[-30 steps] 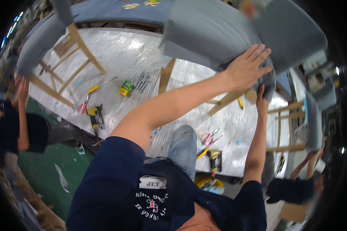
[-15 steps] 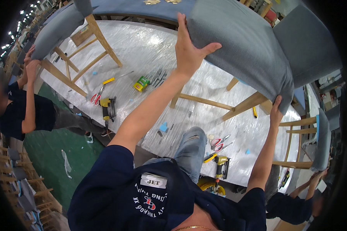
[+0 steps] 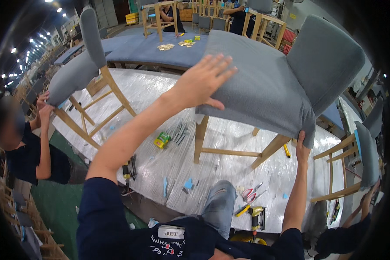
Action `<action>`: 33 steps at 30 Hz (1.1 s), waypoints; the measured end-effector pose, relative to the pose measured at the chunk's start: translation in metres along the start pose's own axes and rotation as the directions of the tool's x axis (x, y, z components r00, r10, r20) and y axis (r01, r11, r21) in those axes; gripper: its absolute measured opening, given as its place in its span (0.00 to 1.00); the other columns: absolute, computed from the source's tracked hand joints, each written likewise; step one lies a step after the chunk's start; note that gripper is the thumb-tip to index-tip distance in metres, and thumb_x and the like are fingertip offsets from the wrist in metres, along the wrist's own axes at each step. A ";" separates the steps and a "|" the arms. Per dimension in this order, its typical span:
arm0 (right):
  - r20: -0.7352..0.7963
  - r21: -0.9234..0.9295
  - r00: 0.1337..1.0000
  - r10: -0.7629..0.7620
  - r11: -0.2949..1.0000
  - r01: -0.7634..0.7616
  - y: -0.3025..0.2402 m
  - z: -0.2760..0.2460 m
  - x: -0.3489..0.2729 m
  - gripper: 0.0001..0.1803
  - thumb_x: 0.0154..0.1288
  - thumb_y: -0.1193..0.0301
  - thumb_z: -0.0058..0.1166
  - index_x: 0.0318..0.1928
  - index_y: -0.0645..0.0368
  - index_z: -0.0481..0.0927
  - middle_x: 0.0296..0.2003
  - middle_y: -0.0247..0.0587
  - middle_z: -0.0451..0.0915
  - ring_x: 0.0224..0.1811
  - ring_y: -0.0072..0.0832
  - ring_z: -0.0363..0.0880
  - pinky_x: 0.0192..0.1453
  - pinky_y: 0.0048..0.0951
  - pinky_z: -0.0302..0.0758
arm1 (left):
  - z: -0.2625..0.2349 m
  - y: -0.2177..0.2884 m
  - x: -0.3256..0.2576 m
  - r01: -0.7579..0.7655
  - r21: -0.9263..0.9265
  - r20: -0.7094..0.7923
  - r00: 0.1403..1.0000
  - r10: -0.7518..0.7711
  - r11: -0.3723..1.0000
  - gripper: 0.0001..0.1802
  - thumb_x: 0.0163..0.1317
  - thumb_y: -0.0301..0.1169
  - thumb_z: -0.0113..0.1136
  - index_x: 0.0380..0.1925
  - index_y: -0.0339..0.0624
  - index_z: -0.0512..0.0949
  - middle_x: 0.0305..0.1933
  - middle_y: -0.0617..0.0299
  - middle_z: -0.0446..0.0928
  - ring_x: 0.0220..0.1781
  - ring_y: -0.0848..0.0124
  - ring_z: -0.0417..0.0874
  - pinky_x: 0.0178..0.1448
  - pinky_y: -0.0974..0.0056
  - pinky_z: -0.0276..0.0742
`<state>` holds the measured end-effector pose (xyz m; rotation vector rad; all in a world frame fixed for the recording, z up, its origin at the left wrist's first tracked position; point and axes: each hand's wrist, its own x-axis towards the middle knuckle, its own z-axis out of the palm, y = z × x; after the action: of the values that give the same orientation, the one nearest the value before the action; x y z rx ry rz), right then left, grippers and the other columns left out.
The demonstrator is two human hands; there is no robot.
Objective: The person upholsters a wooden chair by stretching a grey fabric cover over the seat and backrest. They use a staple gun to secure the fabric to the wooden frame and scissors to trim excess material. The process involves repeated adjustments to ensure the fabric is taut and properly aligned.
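A chair (image 3: pixel 251 80) with grey fabric and wooden legs stands in front of me, its backrest to the right. My left hand (image 3: pixel 206 82) is open, slightly blurred, with fingers spread over the near left corner of the seat; I cannot tell whether the palm presses on it. Low at the near right corner, my right hand (image 3: pixel 303 149) grips the edge of the grey fabric, thumb on the outside. That fabric drapes loosely and creases around this corner.
Red-handled scissors (image 3: pixel 249 196), a staple gun (image 3: pixel 257 218) and a yellow cutter (image 3: pixel 242 211) lie on the plastic-covered table (image 3: pixel 160 199). Near a green-yellow box (image 3: pixel 162 140) are several metal tools. Co-workers handle chairs at left (image 3: pixel 76 80) and right (image 3: pixel 368 156). Beyond is a blue bench (image 3: pixel 134 47).
My left hand has gone from the seat's near edge to lie spread over its corner. My right hand keeps to the right corner. The view has tilted up, showing more of the far bench.
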<state>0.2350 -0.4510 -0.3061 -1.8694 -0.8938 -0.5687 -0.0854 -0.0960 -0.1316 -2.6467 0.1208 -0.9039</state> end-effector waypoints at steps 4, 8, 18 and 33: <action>-0.005 -0.060 0.999 -0.037 0.998 0.036 0.041 -0.010 -0.007 0.30 0.80 0.59 0.43 0.72 0.65 0.61 0.69 0.53 0.66 0.71 0.39 0.65 0.73 0.38 0.61 | 0.012 0.047 0.064 -0.117 -0.016 0.194 0.974 0.118 0.993 0.60 0.44 0.64 0.69 0.74 0.46 0.58 0.71 0.38 0.65 0.67 0.44 0.73 0.71 0.50 0.69; -0.005 0.055 0.997 0.080 0.995 -0.079 0.099 -0.025 -0.016 0.31 0.80 0.57 0.45 0.69 0.71 0.65 0.65 0.50 0.72 0.65 0.33 0.71 0.69 0.31 0.66 | 0.048 0.107 0.108 -0.099 -0.120 0.012 0.995 0.101 0.988 0.56 0.48 0.60 0.69 0.73 0.45 0.60 0.69 0.25 0.62 0.65 0.28 0.70 0.66 0.36 0.68; -0.037 0.088 0.998 0.059 0.995 -0.056 -0.010 -0.011 0.005 0.33 0.79 0.56 0.47 0.69 0.70 0.62 0.66 0.51 0.70 0.65 0.37 0.69 0.69 0.32 0.64 | 0.064 0.178 0.175 0.115 0.031 0.088 0.989 -0.117 0.993 0.57 0.50 0.63 0.68 0.75 0.45 0.59 0.70 0.24 0.60 0.67 0.25 0.66 0.68 0.29 0.61; 0.013 -0.027 0.996 -0.087 0.996 0.087 -0.025 -0.015 0.005 0.32 0.79 0.55 0.45 0.69 0.69 0.64 0.65 0.56 0.71 0.68 0.40 0.69 0.71 0.34 0.62 | -0.050 -0.030 -0.022 -0.045 -0.071 0.280 0.958 0.063 0.997 0.54 0.56 0.60 0.65 0.71 0.33 0.57 0.73 0.37 0.61 0.73 0.47 0.66 0.72 0.52 0.67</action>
<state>0.2187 -0.4557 -0.2825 -1.8672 -0.9834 -0.6266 -0.1341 -0.0782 -0.0976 -2.7838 0.1527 -0.5050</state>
